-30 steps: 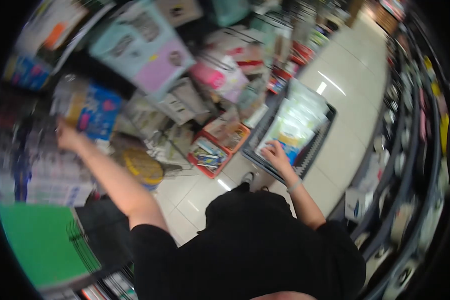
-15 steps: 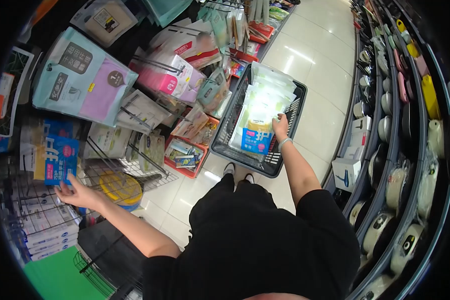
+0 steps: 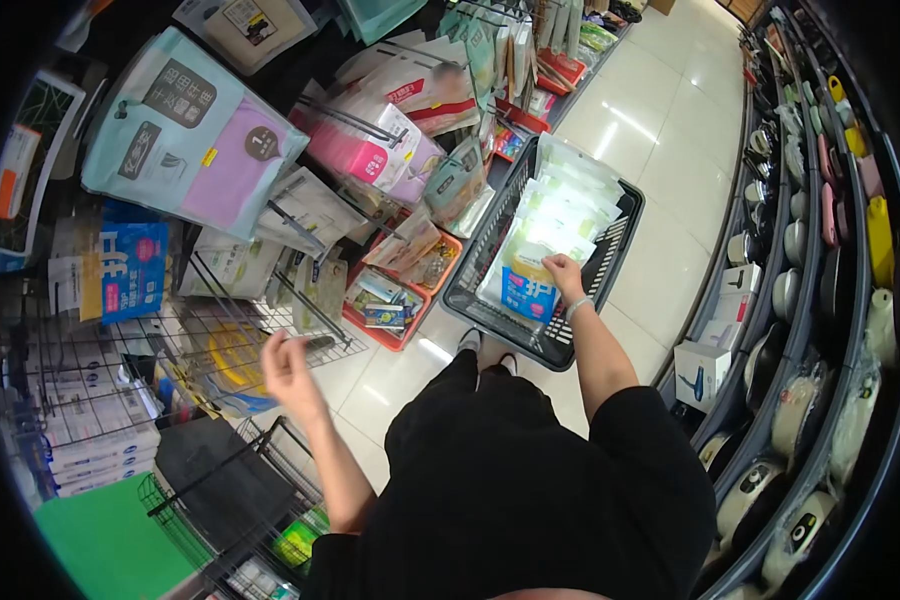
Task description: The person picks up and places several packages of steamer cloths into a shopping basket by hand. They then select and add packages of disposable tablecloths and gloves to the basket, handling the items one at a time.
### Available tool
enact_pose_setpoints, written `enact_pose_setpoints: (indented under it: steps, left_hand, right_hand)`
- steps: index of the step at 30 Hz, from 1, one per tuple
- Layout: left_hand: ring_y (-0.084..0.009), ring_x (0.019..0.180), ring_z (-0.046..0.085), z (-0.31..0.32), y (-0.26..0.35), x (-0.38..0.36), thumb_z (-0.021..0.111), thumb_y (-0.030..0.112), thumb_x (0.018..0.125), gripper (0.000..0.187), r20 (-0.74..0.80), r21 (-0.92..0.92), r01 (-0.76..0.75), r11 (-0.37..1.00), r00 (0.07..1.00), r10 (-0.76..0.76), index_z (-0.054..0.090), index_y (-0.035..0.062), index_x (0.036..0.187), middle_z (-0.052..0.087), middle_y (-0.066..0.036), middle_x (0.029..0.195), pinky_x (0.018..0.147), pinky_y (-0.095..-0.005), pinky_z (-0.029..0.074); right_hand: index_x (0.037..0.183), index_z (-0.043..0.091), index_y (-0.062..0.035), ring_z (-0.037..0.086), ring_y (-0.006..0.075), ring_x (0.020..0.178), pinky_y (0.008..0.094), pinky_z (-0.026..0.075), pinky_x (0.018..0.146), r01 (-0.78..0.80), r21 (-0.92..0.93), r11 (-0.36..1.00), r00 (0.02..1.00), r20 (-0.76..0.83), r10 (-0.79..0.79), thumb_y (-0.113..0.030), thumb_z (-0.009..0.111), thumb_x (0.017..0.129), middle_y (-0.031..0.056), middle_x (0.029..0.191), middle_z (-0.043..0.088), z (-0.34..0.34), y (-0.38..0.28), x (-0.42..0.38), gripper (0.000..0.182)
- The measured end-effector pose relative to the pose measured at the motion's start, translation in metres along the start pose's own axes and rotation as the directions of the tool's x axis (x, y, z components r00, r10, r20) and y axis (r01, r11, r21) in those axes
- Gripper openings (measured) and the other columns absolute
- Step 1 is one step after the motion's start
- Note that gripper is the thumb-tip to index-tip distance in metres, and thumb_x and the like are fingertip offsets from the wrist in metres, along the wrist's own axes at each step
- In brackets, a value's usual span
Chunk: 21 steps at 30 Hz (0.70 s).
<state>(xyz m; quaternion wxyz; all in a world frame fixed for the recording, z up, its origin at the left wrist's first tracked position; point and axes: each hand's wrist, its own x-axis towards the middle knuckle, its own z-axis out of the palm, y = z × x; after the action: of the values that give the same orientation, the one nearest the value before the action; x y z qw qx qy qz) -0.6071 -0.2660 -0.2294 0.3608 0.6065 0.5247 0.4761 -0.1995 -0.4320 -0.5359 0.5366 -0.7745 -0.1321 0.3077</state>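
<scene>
My right hand is over the black shopping basket, its fingers closed on the top edge of a blue-and-clear packet of gloves. The packet lies on several pale green-and-white packets in the basket. My left hand is held in the air before the wire rack, fingers loosely bent and apart, with nothing visible in them. A similar blue packet of gloves hangs on the rack further left, apart from this hand.
Hanging household packs, among them a large teal towel pack, crowd the left. Wire shelving juts out near my left hand. Red trays sit low beside the basket. Shelves of pans line the right, across the tiled floor.
My left hand has come away from the hanging blue packet and swung right, toward my body. My right hand stays at the packet in the basket. The view has shifted slightly.
</scene>
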Motion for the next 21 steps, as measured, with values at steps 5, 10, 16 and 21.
enact_pose_setpoints:
  steps: [5,10,16,21]
  left_hand:
    - [-0.0163,0.08,0.062,0.078,0.0,-0.032,0.066,0.012,0.083,0.035,0.466,0.068,-0.01,0.998,0.884,-0.023,0.055,0.0021,0.114,0.067,-0.011,0.085,0.077,-0.0286,0.048]
    - [-0.0273,0.104,0.057,0.137,0.037,-0.038,0.076,0.018,0.073,0.068,0.509,0.024,-0.222,0.975,0.842,0.18,0.041,0.005,0.13,0.058,-0.018,0.114,0.089,-0.0368,0.044]
    - [-0.0207,0.106,0.056,0.139,0.087,-0.019,0.077,0.01,0.071,0.069,0.427,-0.262,-0.14,0.955,0.871,0.244,0.044,0.0008,0.13,0.059,-0.015,0.114,0.09,-0.0321,0.045]
    - [-0.0067,0.075,0.059,0.09,0.067,-0.011,0.069,0.007,0.08,0.011,0.466,-0.353,0.109,0.929,0.882,0.074,0.069,-0.0027,0.086,0.067,-0.002,0.08,0.068,-0.0218,0.047]
  right_hand:
    - [0.089,0.055,-0.0031,0.056,0.0086,0.077,0.0231,0.043,0.074,0.051,0.23,0.972,0.989,0.125,-0.082,-0.015,0.059,0.09,0.0033,0.082,0.062,-0.015,-0.085,-0.059,0.013]
    - [0.089,0.054,-0.0055,0.055,0.0089,0.081,0.0243,0.044,0.074,0.075,0.514,0.855,0.949,0.225,-0.219,-0.014,0.058,0.09,0.0024,0.086,0.061,-0.038,-0.186,-0.113,0.01]
    - [0.088,0.053,-0.0056,0.052,0.008,0.08,0.0239,0.042,0.073,0.029,0.589,0.808,0.858,0.4,-0.322,-0.01,0.059,0.089,-0.0007,0.084,0.057,-0.01,-0.248,-0.157,0.007]
    - [0.104,0.049,-0.0033,0.052,0.0126,0.098,0.0258,0.041,0.082,0.081,0.534,0.841,0.76,0.513,-0.399,-0.009,0.055,0.091,0.0044,0.102,0.055,0.044,-0.257,-0.193,0.015]
